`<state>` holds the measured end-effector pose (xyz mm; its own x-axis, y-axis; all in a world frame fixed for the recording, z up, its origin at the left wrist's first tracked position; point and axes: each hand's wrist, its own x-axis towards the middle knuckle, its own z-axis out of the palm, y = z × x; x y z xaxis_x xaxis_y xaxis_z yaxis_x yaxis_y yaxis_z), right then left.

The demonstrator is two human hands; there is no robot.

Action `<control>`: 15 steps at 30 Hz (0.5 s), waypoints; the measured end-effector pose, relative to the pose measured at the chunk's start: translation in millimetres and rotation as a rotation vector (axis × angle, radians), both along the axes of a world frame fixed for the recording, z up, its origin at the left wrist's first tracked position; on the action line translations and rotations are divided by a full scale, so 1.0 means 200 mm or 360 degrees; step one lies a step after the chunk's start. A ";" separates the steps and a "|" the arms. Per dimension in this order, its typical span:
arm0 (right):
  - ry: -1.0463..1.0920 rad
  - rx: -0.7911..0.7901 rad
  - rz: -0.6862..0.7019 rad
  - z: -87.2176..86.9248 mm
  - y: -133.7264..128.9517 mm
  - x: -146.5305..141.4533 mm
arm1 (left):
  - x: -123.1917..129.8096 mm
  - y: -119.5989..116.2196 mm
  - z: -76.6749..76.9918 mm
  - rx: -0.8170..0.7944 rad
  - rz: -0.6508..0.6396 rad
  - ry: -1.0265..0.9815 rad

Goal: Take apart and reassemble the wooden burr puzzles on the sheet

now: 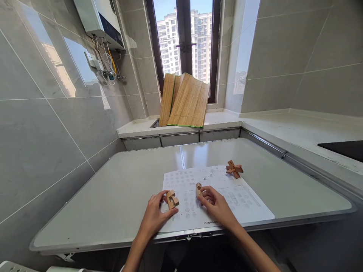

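Note:
Between the thumb and fingers of my left hand (155,213) is a light wooden puzzle assembly (171,200) with notched blocks, held over the left edge of a printed sheet (198,214). My right hand (217,206) pinches a small notched wooden piece (198,189), which is upright above the middle of the sheet. The two wooden parts are apart. A darker brown star-shaped wooden puzzle (234,169) rests at the sheet's upper right corner.
The sheet lies on a pale folding table (107,200) with a centre seam. Behind it, a folded bamboo mat (189,100) leans at the window on a white counter (283,124). A water heater (100,22) hangs on the left wall.

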<state>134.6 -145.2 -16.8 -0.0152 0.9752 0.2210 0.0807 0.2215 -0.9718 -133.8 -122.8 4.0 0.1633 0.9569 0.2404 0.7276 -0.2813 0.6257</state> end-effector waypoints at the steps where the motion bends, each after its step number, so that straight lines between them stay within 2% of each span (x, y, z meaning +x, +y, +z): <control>1: 0.0109 -0.0041 0.0011 0.00 0.00 0.01 | 0.01 0.01 0.01 -0.0005 -0.0003 0.0003; 6: 0.0481 -0.0160 0.0069 0.01 0.00 0.03 | 0.10 0.01 0.08 -0.0035 -0.0048 -0.0118; 9: 0.0560 -0.0142 0.0043 0.01 -0.01 0.03 | 0.17 -0.02 0.11 -0.0076 -0.0183 -0.0318; 15: 0.0550 -0.0108 -0.0018 0.01 -0.01 0.04 | 0.31 -0.08 0.09 -0.0309 -0.0474 -0.0722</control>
<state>142.9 -148.2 -15.0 0.0599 0.9875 0.1459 -0.2535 0.1564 -0.9546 -72.2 -138.8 22.6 0.3541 0.9189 0.1741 0.2809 -0.2821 0.9173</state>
